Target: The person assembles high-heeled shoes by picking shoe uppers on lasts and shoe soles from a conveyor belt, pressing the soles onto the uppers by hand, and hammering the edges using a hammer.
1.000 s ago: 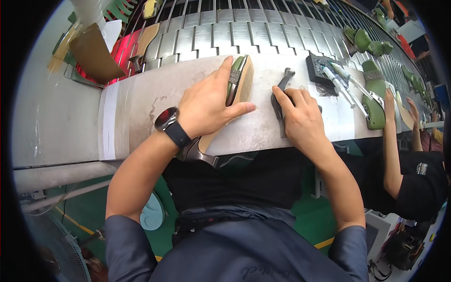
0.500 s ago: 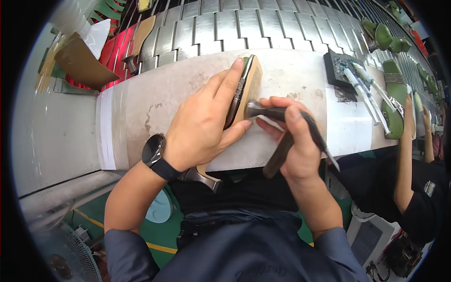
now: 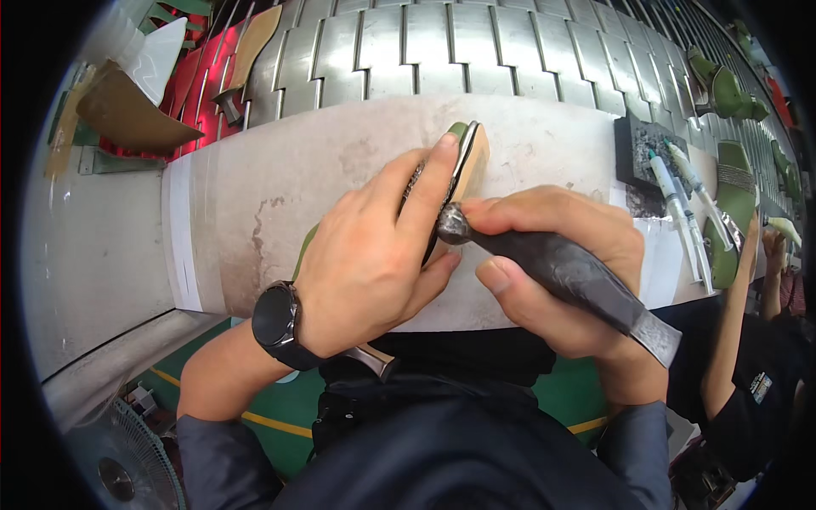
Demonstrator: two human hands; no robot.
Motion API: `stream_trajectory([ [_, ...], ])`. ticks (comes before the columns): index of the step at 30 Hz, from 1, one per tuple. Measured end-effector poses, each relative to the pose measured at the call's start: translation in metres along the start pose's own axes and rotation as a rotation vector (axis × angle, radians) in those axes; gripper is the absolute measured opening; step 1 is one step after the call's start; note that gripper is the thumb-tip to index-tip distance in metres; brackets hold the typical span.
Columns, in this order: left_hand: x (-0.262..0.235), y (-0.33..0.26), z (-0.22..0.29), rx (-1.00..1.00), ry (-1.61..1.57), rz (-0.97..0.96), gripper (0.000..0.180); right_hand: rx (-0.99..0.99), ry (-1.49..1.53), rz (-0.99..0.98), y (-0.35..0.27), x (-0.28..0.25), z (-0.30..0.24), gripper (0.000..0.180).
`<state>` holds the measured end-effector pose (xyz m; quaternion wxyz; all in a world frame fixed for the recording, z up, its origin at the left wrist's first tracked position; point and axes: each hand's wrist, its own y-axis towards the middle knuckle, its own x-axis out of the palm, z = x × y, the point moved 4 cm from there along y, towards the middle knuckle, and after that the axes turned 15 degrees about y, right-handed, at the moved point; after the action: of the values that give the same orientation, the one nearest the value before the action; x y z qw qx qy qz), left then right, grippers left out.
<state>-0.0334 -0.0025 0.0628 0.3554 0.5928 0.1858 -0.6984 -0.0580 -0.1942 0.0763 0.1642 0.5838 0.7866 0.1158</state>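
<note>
My left hand is wrapped over a green heeled sandal, which lies on its side with its tan sole turned right. The sandal's heel shows below my wrist, over the table's near edge. In my right hand is a dark metal hammer, gripped around its head. The hammer's rounded face is at the sandal's edge, beside my left fingers; whether it touches cannot be told. Its flat wedge end points to the lower right, and the handle is hidden.
A black block and several syringe-like tubes with whitish bodies lie right of my hands. Farther right, a co-worker's arm reaches toward another green sandal. A metal slat conveyor runs behind the table. A fan stands lower left.
My right hand has turned over, palm now facing down, and the hammer's wedge end has swung outward. The hammer's face has moved closer to my left fingers. My left hand still holds the sandal.
</note>
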Motion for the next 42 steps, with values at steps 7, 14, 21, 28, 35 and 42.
stream_trajectory([
  [7,-0.002,0.001,-0.006,-0.055,-0.160,-0.038,0.108,0.301,0.183,0.183,0.000,-0.004,-0.001,0.025],
  [14,-0.007,0.002,-0.012,-0.067,-0.165,-0.111,0.109,0.528,0.147,0.156,0.032,-0.013,-0.004,0.022],
  [21,-0.008,0.001,-0.014,-0.051,-0.164,-0.079,0.111,0.474,0.313,0.405,0.055,-0.032,0.038,0.025],
  [28,-0.007,-0.003,-0.016,-0.049,-0.158,-0.050,0.110,0.479,0.152,0.075,0.034,-0.009,-0.004,0.024],
  [35,-0.001,-0.008,-0.018,-0.038,-0.145,-0.009,0.105,0.022,-0.233,-0.060,0.016,0.027,-0.022,0.032],
  [42,-0.006,-0.012,-0.031,0.012,-0.223,-0.024,0.110,-0.102,-0.318,0.117,-0.030,0.075,-0.018,0.033],
])
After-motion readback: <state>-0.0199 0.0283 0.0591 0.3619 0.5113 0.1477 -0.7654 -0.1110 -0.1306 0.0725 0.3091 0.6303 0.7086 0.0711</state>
